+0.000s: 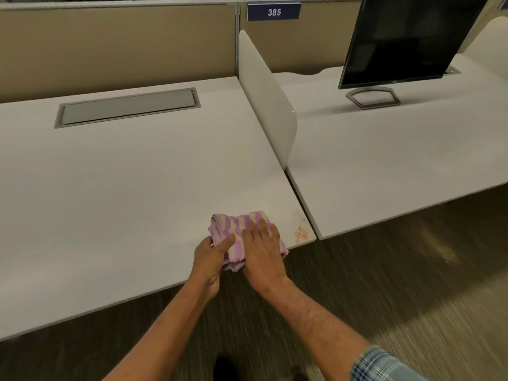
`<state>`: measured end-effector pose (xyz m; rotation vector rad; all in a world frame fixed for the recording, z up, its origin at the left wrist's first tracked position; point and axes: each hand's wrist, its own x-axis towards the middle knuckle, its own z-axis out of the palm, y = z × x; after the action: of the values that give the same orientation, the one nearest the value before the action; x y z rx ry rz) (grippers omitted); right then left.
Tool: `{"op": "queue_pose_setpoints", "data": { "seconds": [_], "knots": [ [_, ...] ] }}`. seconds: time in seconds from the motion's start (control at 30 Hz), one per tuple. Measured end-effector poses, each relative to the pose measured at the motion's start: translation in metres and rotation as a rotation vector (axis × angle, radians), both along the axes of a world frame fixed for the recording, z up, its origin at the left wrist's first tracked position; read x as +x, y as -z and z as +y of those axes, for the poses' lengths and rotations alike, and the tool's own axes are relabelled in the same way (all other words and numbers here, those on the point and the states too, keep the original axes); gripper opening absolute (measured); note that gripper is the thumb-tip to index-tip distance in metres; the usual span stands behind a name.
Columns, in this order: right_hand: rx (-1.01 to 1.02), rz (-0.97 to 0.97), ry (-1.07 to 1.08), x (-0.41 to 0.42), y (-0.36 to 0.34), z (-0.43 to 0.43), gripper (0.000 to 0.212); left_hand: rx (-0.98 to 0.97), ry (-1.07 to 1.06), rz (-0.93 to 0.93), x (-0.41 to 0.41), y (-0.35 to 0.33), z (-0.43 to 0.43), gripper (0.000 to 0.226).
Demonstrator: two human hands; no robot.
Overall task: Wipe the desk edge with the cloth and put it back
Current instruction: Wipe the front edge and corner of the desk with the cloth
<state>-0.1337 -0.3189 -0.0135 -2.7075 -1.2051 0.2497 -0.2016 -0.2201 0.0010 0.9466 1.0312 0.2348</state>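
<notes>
A folded purple-and-cream striped cloth (233, 228) lies on the front edge of the white desk (123, 188), near its right corner. My left hand (210, 258) grips the cloth's left side, thumb on top. My right hand (262, 253) lies flat on the cloth's right part, fingers spread and pressing down. A reddish-brown stain (301, 232) marks the desk's front right corner, just right of the cloth and not touched by it.
A white divider panel (268, 103) separates this desk from the neighbouring desk (384, 166), which carries a dark monitor (406, 39). A grey cable hatch (127, 107) is set into the desk's back. Beige partition wall behind; striped carpet (384, 284) below.
</notes>
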Motion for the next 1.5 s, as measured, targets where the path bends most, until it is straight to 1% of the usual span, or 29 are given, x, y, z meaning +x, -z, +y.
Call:
{"op": "queue_pose_setpoints", "data": {
  "seconds": [0.03,0.1,0.17,0.23,0.3,0.4,0.5,0.6,0.7,0.77,0.87,0.93,1.07,1.23,1.37,1.5],
  "knots": [
    [0.016,0.000,-0.001,0.001,0.003,0.000,0.083,0.082,0.005,0.019,-0.002,0.000,-0.002,0.032],
    [0.043,0.016,-0.032,0.002,0.007,-0.005,0.094,0.341,0.030,0.086,-0.010,0.004,-0.007,0.037],
    [0.064,0.045,-0.084,0.002,0.010,-0.012,0.095,0.633,0.051,0.155,-0.022,0.015,-0.007,0.039],
    [0.064,0.051,-0.125,0.002,0.011,-0.019,0.095,0.880,0.103,0.222,-0.032,0.032,-0.001,0.041],
    [0.067,0.058,-0.147,0.004,0.015,-0.024,0.095,1.020,0.199,0.304,-0.037,0.050,0.008,0.046],
    [0.079,0.023,-0.163,0.009,0.023,-0.027,0.097,1.139,0.337,0.407,-0.037,0.071,0.014,0.055],
    [0.109,0.016,-0.150,0.013,0.026,-0.026,0.095,1.200,0.395,0.451,-0.032,0.085,0.012,0.062],
    [0.127,0.001,-0.116,0.017,0.024,-0.025,0.092,1.257,0.391,0.502,-0.027,0.088,0.011,0.062],
    [0.100,-0.010,-0.085,0.028,0.022,-0.029,0.093,1.340,0.477,0.589,-0.027,0.092,0.009,0.065],
    [0.068,0.001,-0.085,0.036,0.021,-0.032,0.093,1.352,0.518,0.616,-0.025,0.094,0.008,0.068],
    [0.028,0.012,-0.122,0.040,0.023,-0.030,0.095,1.348,0.556,0.625,-0.019,0.095,0.007,0.071],
    [0.028,0.042,-0.135,0.037,0.025,-0.027,0.099,1.383,0.592,0.618,-0.017,0.096,0.007,0.072],
    [0.079,0.064,-0.081,0.038,0.032,-0.027,0.106,1.412,0.635,0.632,-0.014,0.097,0.010,0.069],
    [0.105,0.045,-0.061,0.035,0.040,-0.042,0.105,1.410,0.643,0.629,-0.010,0.096,0.009,0.066],
    [0.054,0.040,-0.077,0.041,0.038,-0.045,0.103,1.393,0.670,0.635,-0.009,0.096,0.010,0.067],
    [0.035,0.018,-0.001,0.056,0.040,-0.044,0.100,1.396,0.689,0.633,-0.003,0.095,0.009,0.069]
  ]
}}
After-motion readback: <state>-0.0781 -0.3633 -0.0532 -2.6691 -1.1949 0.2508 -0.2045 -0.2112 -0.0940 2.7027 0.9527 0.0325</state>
